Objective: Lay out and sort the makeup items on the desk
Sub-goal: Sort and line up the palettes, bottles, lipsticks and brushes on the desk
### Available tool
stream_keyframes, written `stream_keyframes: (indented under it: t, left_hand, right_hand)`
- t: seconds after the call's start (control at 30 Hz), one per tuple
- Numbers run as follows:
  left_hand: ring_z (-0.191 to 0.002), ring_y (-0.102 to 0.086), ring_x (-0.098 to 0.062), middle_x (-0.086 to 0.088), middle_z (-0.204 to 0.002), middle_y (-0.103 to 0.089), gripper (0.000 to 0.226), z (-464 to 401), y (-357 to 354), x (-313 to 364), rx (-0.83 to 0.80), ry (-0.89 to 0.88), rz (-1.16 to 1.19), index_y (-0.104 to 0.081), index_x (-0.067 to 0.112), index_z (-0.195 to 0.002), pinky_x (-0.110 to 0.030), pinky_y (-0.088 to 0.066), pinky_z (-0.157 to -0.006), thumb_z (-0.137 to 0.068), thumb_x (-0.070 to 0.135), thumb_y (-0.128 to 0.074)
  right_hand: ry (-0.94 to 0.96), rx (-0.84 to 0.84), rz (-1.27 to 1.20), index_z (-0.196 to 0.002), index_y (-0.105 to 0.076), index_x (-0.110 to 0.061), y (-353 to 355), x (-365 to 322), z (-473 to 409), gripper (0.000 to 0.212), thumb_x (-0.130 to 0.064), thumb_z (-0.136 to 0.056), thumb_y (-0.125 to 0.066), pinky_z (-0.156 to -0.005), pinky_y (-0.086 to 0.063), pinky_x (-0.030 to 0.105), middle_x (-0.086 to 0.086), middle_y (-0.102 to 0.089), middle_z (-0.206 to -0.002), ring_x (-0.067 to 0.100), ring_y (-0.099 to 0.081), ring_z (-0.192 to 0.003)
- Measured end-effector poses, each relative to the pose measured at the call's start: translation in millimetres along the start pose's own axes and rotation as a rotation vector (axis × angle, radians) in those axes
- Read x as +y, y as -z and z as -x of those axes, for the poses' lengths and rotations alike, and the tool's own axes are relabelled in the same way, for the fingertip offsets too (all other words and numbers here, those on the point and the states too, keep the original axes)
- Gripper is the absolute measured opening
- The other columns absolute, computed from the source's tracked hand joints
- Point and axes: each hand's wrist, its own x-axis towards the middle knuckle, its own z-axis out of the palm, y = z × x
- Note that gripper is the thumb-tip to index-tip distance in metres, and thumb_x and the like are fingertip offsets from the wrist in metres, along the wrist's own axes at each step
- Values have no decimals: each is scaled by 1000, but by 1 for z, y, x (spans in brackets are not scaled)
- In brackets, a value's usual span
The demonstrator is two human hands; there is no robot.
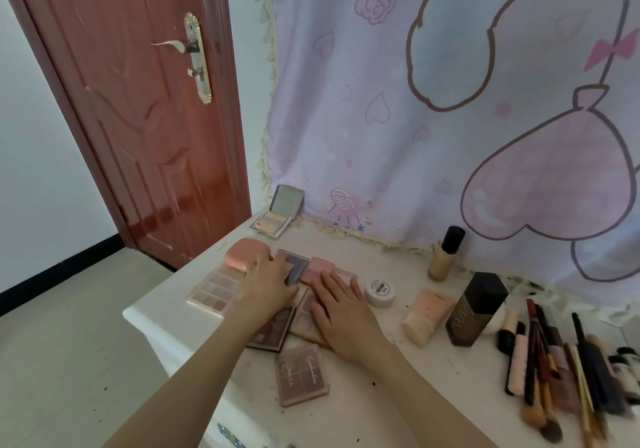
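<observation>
Several flat, rigid, slippery palettes [294,312] lie under the flat-spread left hand [268,283] and right hand [341,309], best gripped by their edges.

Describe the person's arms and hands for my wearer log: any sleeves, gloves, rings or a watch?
Both forearms are bare as far as the frame shows, with no sleeves in view. The left hand and right hand wear no gloves. No rings, watch or bracelet are visible, and the nails look unpainted, though the picture is soft.
</observation>
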Motion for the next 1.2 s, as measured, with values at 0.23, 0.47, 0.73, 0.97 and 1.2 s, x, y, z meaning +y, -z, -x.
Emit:
stream_keyframes:
  t: [0.23, 0.47, 0.73, 0.97, 1.2]
  left_hand:
    - [-108, -49, -33, -12, -124, -38, 41, 8, 5, 5, -8, -1, 12, -54, 15, -117, -39, -45, -91, -81, 31, -61]
    - [-87, -59, -14, -5, -104, -59, 40, 14, 37, 16, 100, 38, 493, -58, 15, -121, -14, -50, -73, -82, 24, -64]
    - [-90, -59, -28, -14, -102, -65, 64, 40, 75, 37, -123, 61, 1633, -26, 17, -143, -35, -51, -83, -88, 5, -57]
    - [-99, -62, -34, -27, -113, -56, 74, 57, 73, 49, -215, -121, 1698, -38, 35, -128, -44, -47, -97, -69, -1, -67]
    - [-96, -58, -21, -15, -102, -54, 52, 62, 79, 47, -132, -145, 1529, -50, 16, -120, -35, -50, -94, -72, 15, -70]
  right_hand:
    - [8, 12, -9, -150, -7, -23, -3, 3, 2, 90, -58, -70, 15, -113, 15, 32, -3, 0, -159, 9, 7, -145]
    - [2, 85, -95, -149, -20, -25, -2, 2, 5, 49, -37, -101, -24, -115, 10, 29, -2, -12, -158, 10, -5, -145]
    - [-168, 300, -1188, -104, -62, -26, 47, -8, 19, 17, -33, -91, -55, -97, -48, 33, -2, -67, -109, 11, -62, -102]
    - [-88, 287, -1377, -100, -67, -18, 68, -4, 32, 20, -29, -83, -69, -101, -45, 46, 3, -68, -104, 26, -63, -103]
    - [-109, 456, -1436, -107, -62, -18, 84, -3, 38, 22, -8, -88, -60, -94, -51, 37, 7, -64, -110, 18, -64, -100]
